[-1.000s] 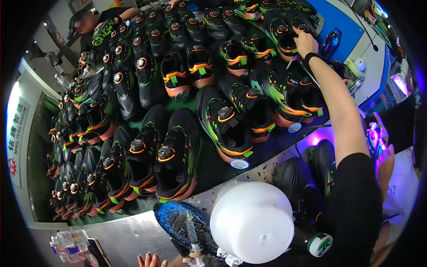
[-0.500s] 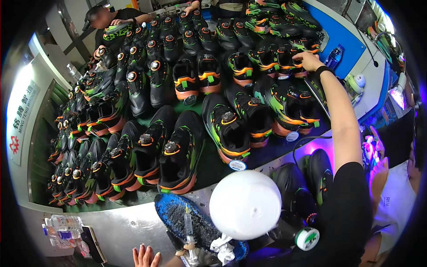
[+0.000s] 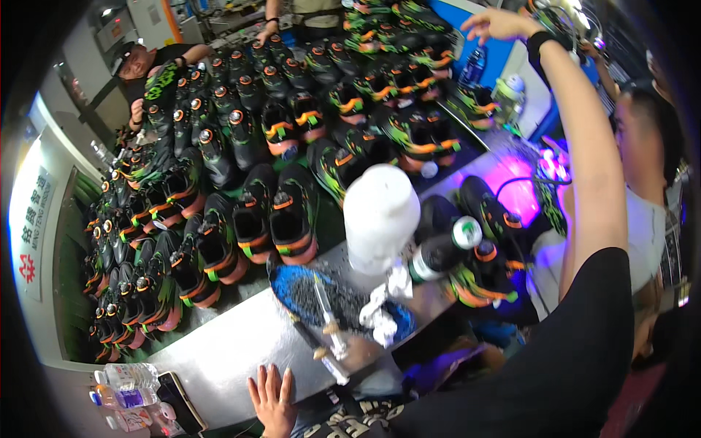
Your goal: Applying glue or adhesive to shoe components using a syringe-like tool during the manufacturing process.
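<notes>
A: Only the head view to go by. Where are the shoes?
B: Rows of black, orange and green shoes (image 3: 296, 212) fill the green table (image 3: 332, 226), running up to the blue panel (image 3: 447, 13) at the far end.
A: And the right hand (image 3: 500, 26)?
B: Raised in front of that panel, fingers apart and loosely bent, with nothing seen in them. The nearest shoes and a blue bottle (image 3: 475, 64) are just below it in the picture (how high it hangs, I can't tell).
A: The left hand (image 3: 274, 403)?
B: Open at the near edge of the metal counter (image 3: 226, 347), fingers a little spread, holding nothing that shows. I can't tell if it presses on the metal.
A: What lies near it?
B: A phone (image 3: 182, 403) to its left, beside clear bottles (image 3: 135, 385). To its upper right, a blue pad (image 3: 292, 286) with a syringe (image 3: 328, 314) and a crumpled tissue (image 3: 378, 317) on it. A white jug (image 3: 381, 219) stands behind.
A: Anyone else?
B: A co-worker (image 3: 136, 87) at upper left, beside a green-and-black shoe (image 3: 162, 82).
</notes>
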`<action>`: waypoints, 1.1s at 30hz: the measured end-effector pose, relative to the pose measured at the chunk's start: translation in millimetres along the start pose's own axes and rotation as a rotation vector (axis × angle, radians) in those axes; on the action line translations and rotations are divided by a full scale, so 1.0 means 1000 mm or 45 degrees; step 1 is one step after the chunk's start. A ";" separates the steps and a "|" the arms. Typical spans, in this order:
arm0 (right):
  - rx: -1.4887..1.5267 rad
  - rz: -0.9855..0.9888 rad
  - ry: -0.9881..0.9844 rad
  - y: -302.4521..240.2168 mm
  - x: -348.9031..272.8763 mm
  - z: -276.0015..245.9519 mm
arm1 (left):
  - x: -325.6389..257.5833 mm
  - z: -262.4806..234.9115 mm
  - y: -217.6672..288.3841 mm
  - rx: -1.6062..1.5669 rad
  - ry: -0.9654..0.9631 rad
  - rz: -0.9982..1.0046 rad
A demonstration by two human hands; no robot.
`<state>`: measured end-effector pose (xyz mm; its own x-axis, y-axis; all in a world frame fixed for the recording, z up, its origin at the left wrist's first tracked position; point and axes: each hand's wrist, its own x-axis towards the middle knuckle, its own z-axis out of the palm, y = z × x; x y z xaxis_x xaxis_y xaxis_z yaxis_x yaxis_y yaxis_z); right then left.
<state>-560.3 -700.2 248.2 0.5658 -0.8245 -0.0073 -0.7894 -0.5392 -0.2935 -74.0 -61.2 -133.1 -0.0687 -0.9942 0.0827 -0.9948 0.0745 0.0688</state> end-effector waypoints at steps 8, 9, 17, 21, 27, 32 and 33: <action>-0.332 0.376 -0.107 -0.174 -0.108 -0.031 | 0.004 -0.003 0.005 -0.066 0.126 -0.024; -0.337 0.394 -0.064 -0.202 -0.118 -0.028 | 0.002 -0.004 0.005 -0.076 0.137 -0.022; -1.230 0.192 0.282 -0.349 -0.173 0.001 | -0.007 -0.005 0.002 -0.085 0.272 0.032; -0.873 -0.242 0.903 -0.399 -0.225 0.087 | -0.010 -0.001 0.000 -0.063 0.303 0.083; -0.317 -0.351 0.908 -0.474 -0.328 0.235 | -0.015 0.005 0.002 -0.048 0.341 0.099; -0.034 -0.235 0.151 -0.450 -0.386 0.348 | -0.009 0.003 0.007 -0.095 0.338 0.181; 0.151 -0.120 0.001 -0.436 -0.391 0.367 | -0.009 0.004 0.007 -0.078 0.327 0.187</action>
<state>-349.9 -80.0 28.0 0.6358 -0.7714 0.0262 -0.6993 -0.5901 -0.4035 -81.0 -52.1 -137.2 -0.1823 -0.9211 0.3441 -0.9689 0.2279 0.0966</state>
